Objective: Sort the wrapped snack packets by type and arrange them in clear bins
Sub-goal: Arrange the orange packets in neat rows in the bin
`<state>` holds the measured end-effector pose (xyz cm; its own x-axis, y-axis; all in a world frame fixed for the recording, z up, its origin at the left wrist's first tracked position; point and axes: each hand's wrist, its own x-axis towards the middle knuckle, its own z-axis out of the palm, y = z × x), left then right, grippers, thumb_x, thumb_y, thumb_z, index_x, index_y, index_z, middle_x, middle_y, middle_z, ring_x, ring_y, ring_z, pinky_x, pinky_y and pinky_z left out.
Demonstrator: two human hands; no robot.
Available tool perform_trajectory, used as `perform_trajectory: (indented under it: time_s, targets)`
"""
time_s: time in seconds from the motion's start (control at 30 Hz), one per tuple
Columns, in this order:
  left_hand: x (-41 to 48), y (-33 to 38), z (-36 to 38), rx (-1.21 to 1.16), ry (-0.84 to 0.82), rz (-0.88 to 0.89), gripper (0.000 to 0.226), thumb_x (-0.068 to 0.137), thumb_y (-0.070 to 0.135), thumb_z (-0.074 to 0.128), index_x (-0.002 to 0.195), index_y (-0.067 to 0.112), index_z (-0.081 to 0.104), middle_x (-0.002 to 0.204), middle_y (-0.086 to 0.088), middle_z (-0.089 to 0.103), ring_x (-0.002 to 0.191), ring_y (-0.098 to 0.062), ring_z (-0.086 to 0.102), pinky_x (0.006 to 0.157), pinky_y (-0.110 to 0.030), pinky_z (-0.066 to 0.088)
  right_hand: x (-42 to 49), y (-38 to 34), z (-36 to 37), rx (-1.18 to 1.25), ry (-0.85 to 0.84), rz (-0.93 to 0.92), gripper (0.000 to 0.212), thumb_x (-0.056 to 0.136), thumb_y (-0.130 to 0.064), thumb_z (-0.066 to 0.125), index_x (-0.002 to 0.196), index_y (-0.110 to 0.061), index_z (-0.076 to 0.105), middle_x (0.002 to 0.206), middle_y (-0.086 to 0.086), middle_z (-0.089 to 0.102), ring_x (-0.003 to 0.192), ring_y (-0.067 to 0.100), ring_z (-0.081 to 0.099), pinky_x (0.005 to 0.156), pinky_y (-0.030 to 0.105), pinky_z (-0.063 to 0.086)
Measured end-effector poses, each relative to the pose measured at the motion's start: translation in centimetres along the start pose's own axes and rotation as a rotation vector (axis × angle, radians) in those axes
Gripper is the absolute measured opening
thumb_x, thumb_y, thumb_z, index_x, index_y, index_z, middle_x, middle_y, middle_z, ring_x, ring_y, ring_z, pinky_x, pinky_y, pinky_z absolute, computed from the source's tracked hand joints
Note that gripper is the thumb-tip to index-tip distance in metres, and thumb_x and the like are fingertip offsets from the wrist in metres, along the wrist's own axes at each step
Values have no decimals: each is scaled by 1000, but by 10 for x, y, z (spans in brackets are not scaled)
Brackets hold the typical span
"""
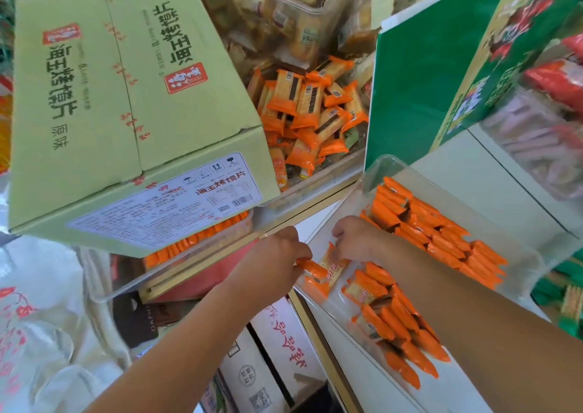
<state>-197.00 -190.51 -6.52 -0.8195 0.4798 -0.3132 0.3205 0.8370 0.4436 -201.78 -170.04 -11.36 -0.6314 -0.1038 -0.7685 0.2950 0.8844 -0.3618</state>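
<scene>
A clear bin (394, 168) sits at an angle on a white shelf (492, 172), its long axis running from near-left to far-right. Inside, orange packets (441, 236) stand on edge in two tight rows along that axis. At the bin's near-left corner lies one packet (336, 269), tilted, its long axis roughly across the rows. The right hand (356, 239) is in the bin, fingers curled down onto this packet. The left hand (277, 255), just left of the bin, pinches another orange packet (310, 267) at the bin's edge. Up and left of the bin a large green carton (126, 106) rests on a second bin of orange packets. Beyond the bin, loose orange packets (312, 109) are heaped; a green board (419, 90) stands behind it.
</scene>
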Motion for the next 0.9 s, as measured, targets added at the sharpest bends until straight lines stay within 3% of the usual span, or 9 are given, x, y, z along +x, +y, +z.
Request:
perform_trajectory:
  time_s: [0.07,0.2,0.37,0.43,0.5,0.63,0.77,0.83,0.9]
  targets:
    - [0,3,1,14,1,-3,18,93,21,68,108,28,75,98,8,51,80,-18,63,75,-38,57,-3,3,4,42,29,-29,58,79,-13,82,133,-15,61,122,5,66,105,25,66,87,40,61]
    - [5,13,2,89,-47,-23,17,96,25,63,109,30,72,103,5,50,85,-18,61,72,-36,57,-12,7,9,-14,113,-125,38,74,-10,79,106,-28,70,102,-7,67,100,18,65,86,33,59]
    - [17,32,0,329,-94,16,15,103,33,51,109,32,65,94,6,58,86,-20,63,66,-33,52,-28,17,-16,-133,367,-205,46,86,-14,74,132,-20,65,125,4,63,116,26,61,93,38,54]
    - [29,46,8,397,-86,0,11,102,25,53,109,29,60,82,3,54,80,-24,62,61,-34,49,-32,27,-23,-162,462,-242,44,92,-14,69,135,-22,63,126,4,64,115,25,61,91,39,55]
    - [41,62,20,395,-94,-24,24,101,12,52,119,27,55,79,1,48,76,-26,57,59,-35,43,-36,36,-23,-82,493,-258,44,92,-14,69,135,-21,63,126,4,67,115,24,63,92,41,55]
    - [54,80,44,192,-100,-127,52,96,-1,45,139,27,45,94,-6,58,91,-31,64,67,-36,47,-47,55,-19,135,653,-333,31,94,-13,68,125,-19,70,117,1,72,108,19,67,90,40,57]
    - [62,82,65,-238,128,-338,49,101,18,55,146,25,37,106,-7,71,95,-30,70,80,-42,59,-78,76,-12,402,810,-319,19,97,-18,65,113,-22,75,106,-12,73,99,2,66,85,19,52]
    - [63,84,72,-437,172,-462,49,101,28,58,146,23,39,111,-5,73,90,-24,72,77,-39,61,-97,85,-2,519,805,-271,18,97,-18,66,106,-30,75,98,-20,72,93,-5,65,78,6,46]
    - [64,85,77,-492,105,-537,43,100,36,54,139,19,47,100,-4,74,77,-19,71,65,-35,60,-111,89,9,581,794,-277,22,96,-15,67,101,-35,73,95,-23,72,92,-6,65,75,4,45]
